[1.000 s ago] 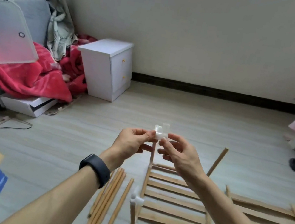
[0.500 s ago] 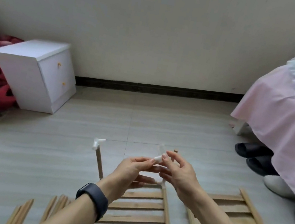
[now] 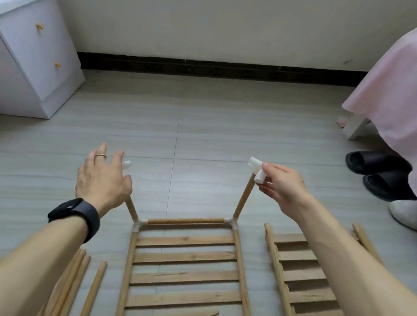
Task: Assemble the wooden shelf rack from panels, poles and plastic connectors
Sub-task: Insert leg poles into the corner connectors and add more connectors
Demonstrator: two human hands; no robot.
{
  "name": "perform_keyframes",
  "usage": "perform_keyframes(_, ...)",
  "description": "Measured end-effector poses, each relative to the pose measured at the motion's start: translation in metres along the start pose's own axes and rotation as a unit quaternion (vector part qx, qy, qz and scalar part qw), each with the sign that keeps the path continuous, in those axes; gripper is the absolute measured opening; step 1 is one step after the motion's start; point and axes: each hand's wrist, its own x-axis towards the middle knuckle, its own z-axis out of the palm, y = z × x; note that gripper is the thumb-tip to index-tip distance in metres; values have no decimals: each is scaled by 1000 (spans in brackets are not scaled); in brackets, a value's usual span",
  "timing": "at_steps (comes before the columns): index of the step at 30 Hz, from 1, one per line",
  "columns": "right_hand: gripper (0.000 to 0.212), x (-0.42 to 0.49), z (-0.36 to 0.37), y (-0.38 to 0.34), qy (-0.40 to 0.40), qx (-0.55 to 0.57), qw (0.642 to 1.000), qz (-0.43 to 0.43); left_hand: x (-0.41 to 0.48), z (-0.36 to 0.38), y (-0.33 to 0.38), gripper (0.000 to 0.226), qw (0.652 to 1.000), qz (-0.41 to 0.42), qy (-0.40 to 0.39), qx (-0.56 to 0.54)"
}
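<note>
A pale grey, wood-grained floor [image 3: 206, 129] carries the slatted panel [image 3: 183, 264], lying flat inside round poles and white corner joints; the right hand [image 3: 283, 187] pinches a smooth white plastic connector [image 3: 256, 170] atop the right upright pole [image 3: 244, 197], probably to seat it squarely; the left hand [image 3: 104, 175] hovers with fingers spread, holding nothing, over the left upright pole [image 3: 131, 208]; spare poles [image 3: 75, 287] lie beside.
</note>
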Motion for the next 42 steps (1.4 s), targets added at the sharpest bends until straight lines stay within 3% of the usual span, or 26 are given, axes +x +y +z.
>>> perform_keyframes(4, 6, 8, 2, -4, 5, 12, 1000, 25, 6, 10, -15, 58, 998, 15, -44, -49)
perform_keyframes(7, 5, 13, -1, -9, -1, 20, 999, 42, 8, 16, -19, 57, 997, 21, -41, -54)
perform_keyframes(13, 14, 17, 2, -14, -8, 38, 997, 63, 7, 26, -22, 57, 996, 30, -20, -79)
perform_keyframes(18, 23, 22, 9, -12, -4, -29, 998, 54, 4, 27, -21, 57, 996, 31, -8, -88)
perform_keyframes(23, 17, 27, 5, -10, -26, -56, 996, 57, 5, 28, -22, 56, 996, 29, -11, -86)
perform_keyframes(33, 38, 35, 8, -9, -38, -168, 985, 21, 7, 31, -22, 56, 994, 28, -8, -102)
perform_keyframes(42, 37, 29, 24, 10, 87, -188, 978, -36, 2, 30, -27, 58, 994, 44, -19, -102)
